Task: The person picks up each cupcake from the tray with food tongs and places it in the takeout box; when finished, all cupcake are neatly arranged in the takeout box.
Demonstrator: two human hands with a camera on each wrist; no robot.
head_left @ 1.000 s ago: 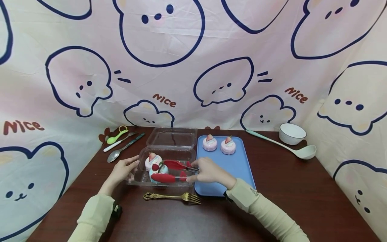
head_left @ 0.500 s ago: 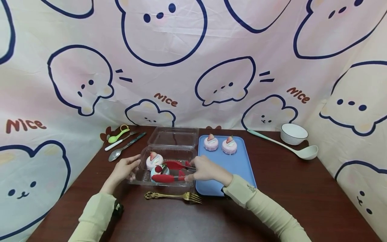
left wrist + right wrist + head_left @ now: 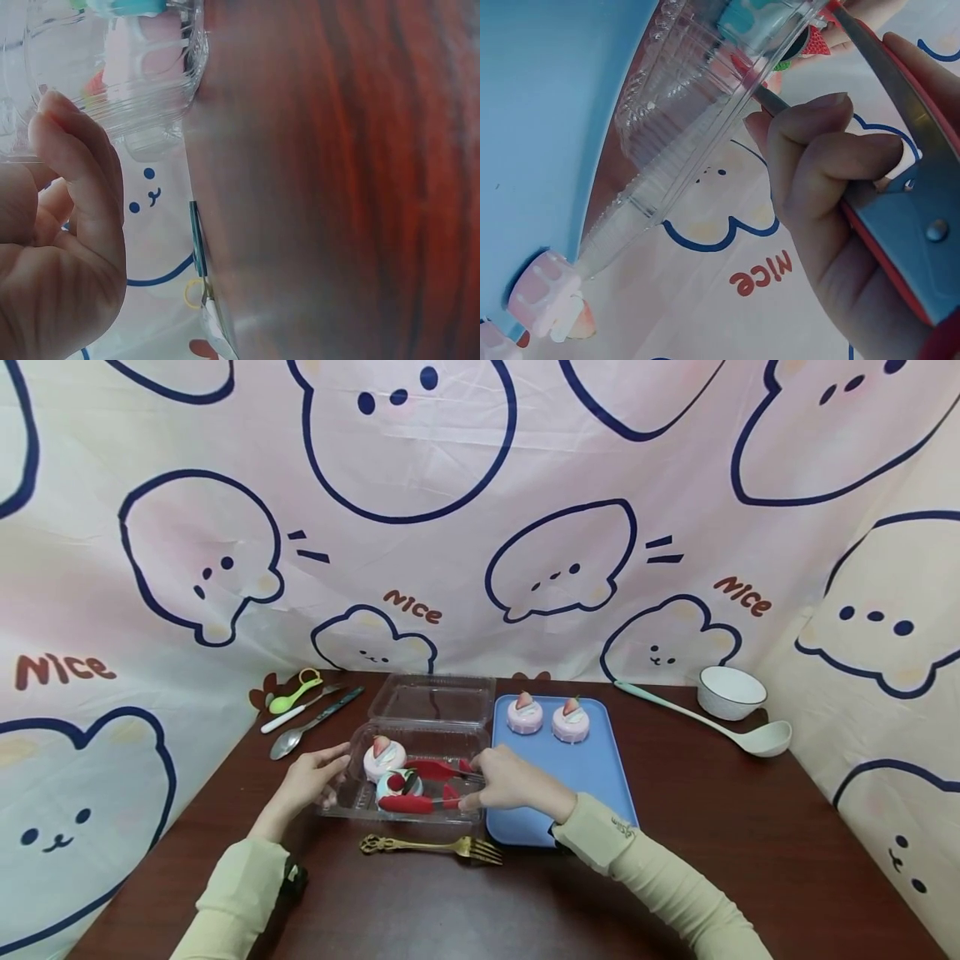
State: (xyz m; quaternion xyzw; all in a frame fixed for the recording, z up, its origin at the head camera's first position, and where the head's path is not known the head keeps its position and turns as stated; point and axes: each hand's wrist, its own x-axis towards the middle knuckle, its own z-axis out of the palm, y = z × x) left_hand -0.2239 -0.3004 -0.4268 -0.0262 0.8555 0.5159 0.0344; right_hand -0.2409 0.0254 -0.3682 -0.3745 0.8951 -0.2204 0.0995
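My right hand (image 3: pixel 510 783) grips a pair of red-tipped metal tongs (image 3: pixel 922 202). Their red tips (image 3: pixel 408 805) reach into a clear plastic box (image 3: pixel 450 745), spread on either side of a blue cake (image 3: pixel 392 783) topped with a red berry; whether they touch it I cannot tell. Just behind that cake, a pink cake (image 3: pixel 378 767) with a strawberry sits in the same box. My left hand (image 3: pixel 306 783) holds the box's left rim, thumb and fingers bent at its edge, as the left wrist view (image 3: pixel 75 202) also has it.
Right of the box lies a blue tray (image 3: pixel 558 785) bearing two pink cakes (image 3: pixel 524 715). A gold fork (image 3: pixel 431 847) lies in front. Back left are several utensils, including a spoon (image 3: pixel 288 742). Back right stand a white bowl (image 3: pixel 731 693) and a ladle (image 3: pixel 757 739).
The tongs' tips have shifted slightly around the blue cake, whose top shows more clearly now. My left hand stays at the box's rim. The head view has drifted a little.
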